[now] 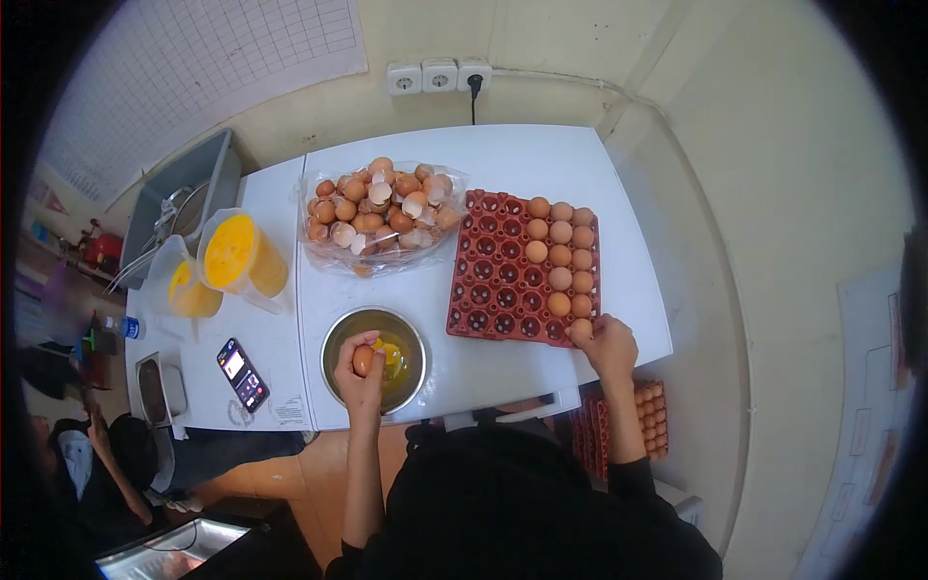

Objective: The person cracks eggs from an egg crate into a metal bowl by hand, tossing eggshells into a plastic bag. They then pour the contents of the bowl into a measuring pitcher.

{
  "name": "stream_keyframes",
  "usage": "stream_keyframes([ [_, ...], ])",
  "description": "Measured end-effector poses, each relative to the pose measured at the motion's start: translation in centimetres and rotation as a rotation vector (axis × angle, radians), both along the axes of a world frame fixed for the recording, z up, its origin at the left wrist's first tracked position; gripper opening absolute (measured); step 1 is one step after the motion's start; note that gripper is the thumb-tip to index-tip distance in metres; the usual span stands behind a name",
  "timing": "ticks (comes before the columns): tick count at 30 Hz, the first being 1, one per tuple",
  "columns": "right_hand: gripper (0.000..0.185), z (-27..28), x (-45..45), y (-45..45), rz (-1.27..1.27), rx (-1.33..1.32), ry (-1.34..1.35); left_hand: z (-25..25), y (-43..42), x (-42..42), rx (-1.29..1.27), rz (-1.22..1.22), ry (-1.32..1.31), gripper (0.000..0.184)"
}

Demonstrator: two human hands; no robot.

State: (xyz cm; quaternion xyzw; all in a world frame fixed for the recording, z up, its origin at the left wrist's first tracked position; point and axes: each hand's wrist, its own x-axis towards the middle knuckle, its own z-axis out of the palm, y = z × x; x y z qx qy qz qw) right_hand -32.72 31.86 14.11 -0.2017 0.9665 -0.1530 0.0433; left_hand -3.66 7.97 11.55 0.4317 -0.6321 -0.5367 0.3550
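Note:
Over the steel bowl (417,372), my left hand (360,377) has its fingers wrapped round a brown egg (362,361). Yellow yolk and clear egg white lie in the bowl below it. My right hand (611,348) grips another brown egg (580,332) at the near right corner of the red egg tray (480,271). Whole eggs fill the tray's right columns; its left pockets hold none. Behind the bowl, a clear plastic bag (324,253) is full of cracked brown shells (380,193).
Two jugs of yellow liquid (242,253) stand at the left, by a grey bin (224,179). A phone (242,375) and a small metal container (176,389) lie nearer. More egg trays (650,420) are below the table's right side. Another person (106,454) is at far left.

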Motion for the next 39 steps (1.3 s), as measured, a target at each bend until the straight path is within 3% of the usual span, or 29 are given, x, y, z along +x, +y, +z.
stream_keyframes([
  [5,0.048,1.1,-0.3,0.1,-0.018,-0.011,0.031,0.7,0.2,0.1,0.001,0.024,0.053,0.022],
  [7,0.043,2.0,-1.1,1.1,-0.001,-0.267,-0.117,0.9,0.3,0.7,0.112,0.042,0.095,0.021],
  [8,0.043,2.2,-1.3,1.1,0.000,-0.260,-0.119,0.7,0.3,0.9,0.118,0.044,0.093,0.021],
  [10,0.034,3.3,-1.5,0.6,0.084,-0.784,-0.497,0.3,0.2,1.3,0.135,0.057,0.103,0.020],
  [11,0.032,4.2,-1.3,0.5,0.095,-0.794,-0.670,0.3,0.3,1.2,0.135,0.060,0.105,0.020],
  [12,0.032,4.6,-0.7,-0.2,0.102,-0.794,-0.671,0.3,0.4,1.2,0.164,0.043,0.138,0.019],
  [14,0.039,4.8,1.0,-2.2,0.165,-1.059,-1.119,0.4,0.5,1.0,0.181,0.045,0.173,0.019],
  [16,0.044,2.8,2.8,-4.7,0.256,-1.184,-1.354,0.1,0.7,0.7,0.458,0.064,0.354,0.018],
  [18,0.033,2.7,5.3,-7.5,0.356,-1.128,-1.550,0.1,0.8,0.7,0.491,0.080,0.360,0.021],
  [20,0.030,2.0,7.3,-10.5,0.336,-0.988,-1.656,0.4,0.6,0.8,0.694,-0.007,0.448,0.028],
  [21,0.030,1.4,8.5,-11.8,0.358,-0.978,-1.678,0.0,0.6,0.9,0.678,0.018,0.448,0.028],
  [23,0.037,0.4,10.7,-14.3,0.591,-0.962,-1.251,-1.0,0.3,1.0,0.793,0.009,0.460,0.038],
  [24,0.037,1.4,11.9,-15.0,0.609,-0.962,-1.265,-0.9,0.2,1.1,0.780,0.026,0.460,0.038],
  [27,0.049,4.0,14.6,-16.0,0.926,-1.096,-0.347,0.2,0.4,1.2,0.830,0.052,0.566,0.040],
  [28,0.049,3.0,15.1,-16.3,0.931,-1.101,-0.349,0.1,0.3,1.2,0.824,0.056,0.567,0.040],
  [30,0.043,1.3,16.0,-16.9,1.259,-0.994,-0.177,-0.4,0.3,1.4,0.851,0.074,0.598,0.038],
  [31,0.045,0.8,16.6,-16.8,1.237,-0.817,-0.178,-0.4,0.2,1.2,0.828,0.063,0.644,0.035],
  [32,0.045,0.5,16.9,-16.6,1.244,-0.821,-0.177,-0.6,0.1,1.5,0.822,0.067,0.648,0.035],
  [34,0.043,0.6,17.3,-16.3,0.998,-0.884,-0.515,-0.8,0.1,2.1,0.885,0.052,0.630,0.034],
  [36,0.041,0.0,17.2,-16.8,0.952,-0.886,-0.502,-0.8,0.3,2.2,0.870,0.099,0.601,0.033],
  [38,0.039,-2.6,16.9,-18.4,0.729,-1.060,-1.004,-0.5,-0.1,1.9,0.835,0.110,0.588,0.033],
  [39,0.036,-3.4,16.7,-19.2,0.727,-1.042,-0.996,-0.6,-0.4,1.8,0.836,0.114,0.589,0.033],
])
